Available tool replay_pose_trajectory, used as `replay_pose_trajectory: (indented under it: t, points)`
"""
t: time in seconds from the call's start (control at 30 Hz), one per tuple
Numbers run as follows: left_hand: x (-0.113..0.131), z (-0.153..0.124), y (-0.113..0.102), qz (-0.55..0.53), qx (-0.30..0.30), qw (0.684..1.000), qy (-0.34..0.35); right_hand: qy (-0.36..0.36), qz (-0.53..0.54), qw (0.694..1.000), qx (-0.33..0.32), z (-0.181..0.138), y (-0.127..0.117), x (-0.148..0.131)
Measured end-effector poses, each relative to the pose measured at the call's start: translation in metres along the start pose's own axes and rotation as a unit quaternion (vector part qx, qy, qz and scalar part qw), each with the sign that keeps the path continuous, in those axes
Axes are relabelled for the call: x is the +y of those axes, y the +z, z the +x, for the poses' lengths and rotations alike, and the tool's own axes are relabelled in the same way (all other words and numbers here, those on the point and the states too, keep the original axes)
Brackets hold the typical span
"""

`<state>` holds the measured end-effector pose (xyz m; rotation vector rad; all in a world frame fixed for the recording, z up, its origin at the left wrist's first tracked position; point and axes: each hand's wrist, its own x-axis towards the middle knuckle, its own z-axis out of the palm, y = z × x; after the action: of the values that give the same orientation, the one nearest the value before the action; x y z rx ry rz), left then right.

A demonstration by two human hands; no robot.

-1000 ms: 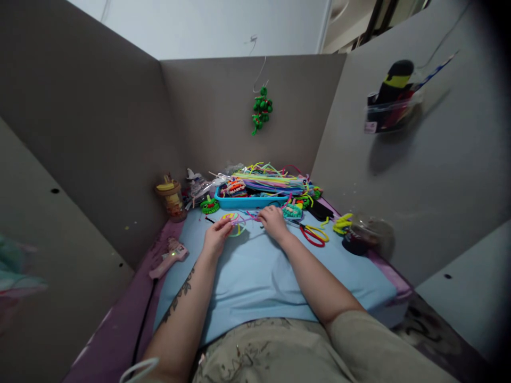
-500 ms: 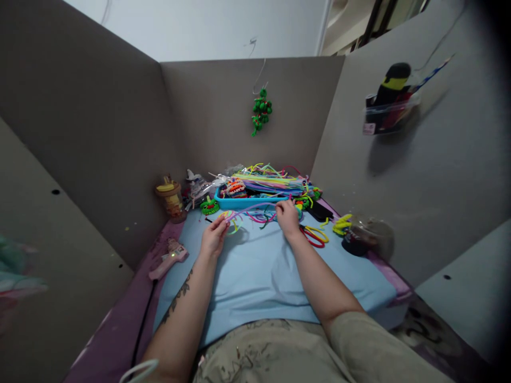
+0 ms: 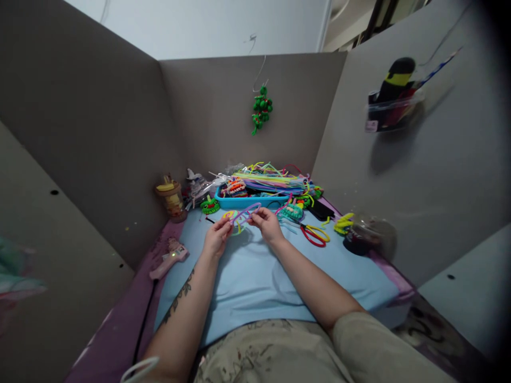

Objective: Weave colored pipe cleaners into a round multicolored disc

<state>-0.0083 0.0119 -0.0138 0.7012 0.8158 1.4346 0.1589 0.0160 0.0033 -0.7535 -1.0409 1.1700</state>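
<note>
A purple pipe cleaner (image 3: 243, 211) is bent into an arch between my hands, above the blue cloth. The fingertips of my left hand (image 3: 216, 235) are pinched on one side of it, beside a round multicoloured piece (image 3: 230, 214) whose attachment I cannot make out. On the other side, my right hand (image 3: 267, 225) pinches the same pipe cleaner between thumb and fingers. Right of that hand lie a teal pipe-cleaner piece (image 3: 293, 211) and scissors with red and yellow handles (image 3: 315, 235). A green pipe-cleaner figure (image 3: 209, 205) stands behind my left hand.
A blue tray (image 3: 251, 204) full of coloured pipe cleaners spans the back. At left are a brownish cup (image 3: 170, 197) and a pink glue gun (image 3: 171, 262). A dark-based clear container (image 3: 357, 242) and a black object (image 3: 321, 210) lie right. Partition walls enclose the table.
My right hand has moved left and closer to my left hand. The purple pipe cleaner, stretched out before, now curves up in an arch. My left hand has hardly moved.
</note>
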Motion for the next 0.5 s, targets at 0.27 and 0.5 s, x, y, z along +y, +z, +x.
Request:
replay_pose_trajectory:
  t: [0.27,0.5]
  points:
    - [-0.004,-0.001,0.001,0.05,-0.033,0.998,-0.002,0.151,0.025,0.988,-0.011,-0.003,0.007,0.003]
    - [-0.002,-0.004,0.004,0.052,-0.042,0.998,0.009,0.195,-0.017,0.972,-0.13,-0.012,0.014,0.009]
